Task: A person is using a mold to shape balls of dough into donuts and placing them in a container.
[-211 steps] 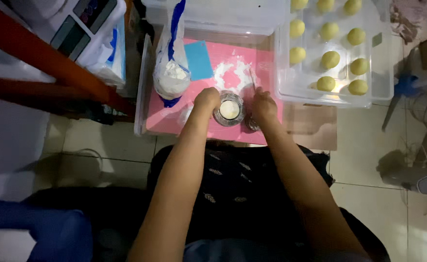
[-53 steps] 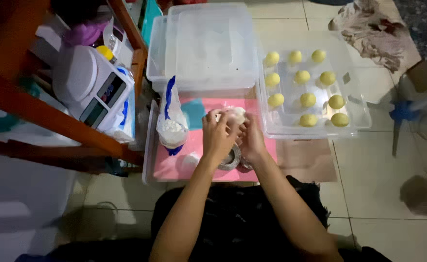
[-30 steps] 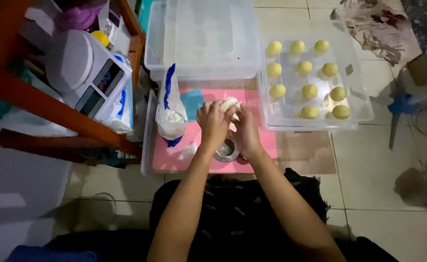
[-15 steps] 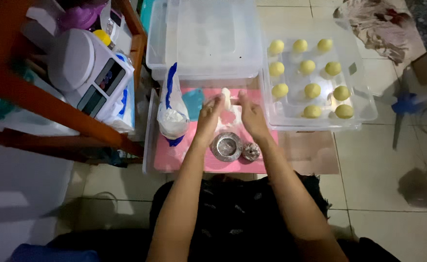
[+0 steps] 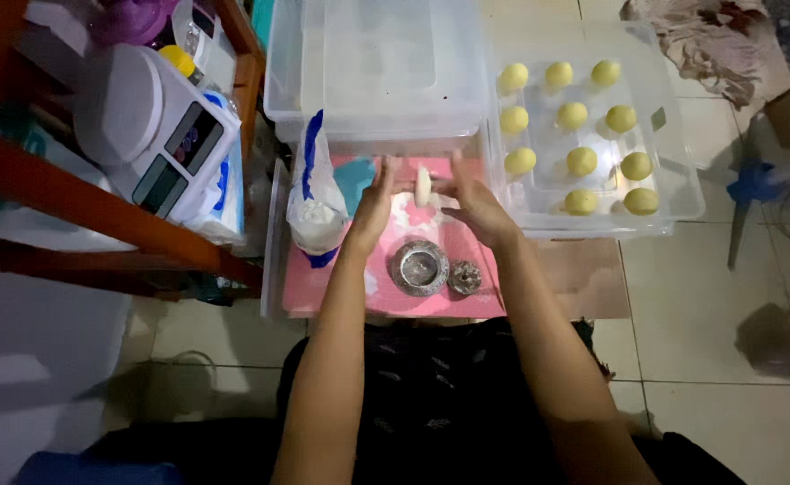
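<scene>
Since a moment ago both hands have lifted off the round metal mould [image 5: 418,267] and spread slightly, leaving it and the smaller metal piece [image 5: 465,277] bare on the pink mat [image 5: 323,283]. The left hand [image 5: 375,205] and right hand [image 5: 473,205] are open, palms facing, with a pale dough piece [image 5: 423,186] upright between the fingertips. Yellow dough balls [image 5: 582,161] sit in the clear tray [image 5: 673,144] to the right, and a bag of flour [image 5: 317,211] stands just left.

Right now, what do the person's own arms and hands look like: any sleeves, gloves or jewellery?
Both forearms are bare up to the frame edge, with no sleeve showing. The left hand and right hand wear no gloves. No ring, watch or bracelet is visible, though the dim picture could hide small items. Dark patterned clothing covers the lap below.
</scene>
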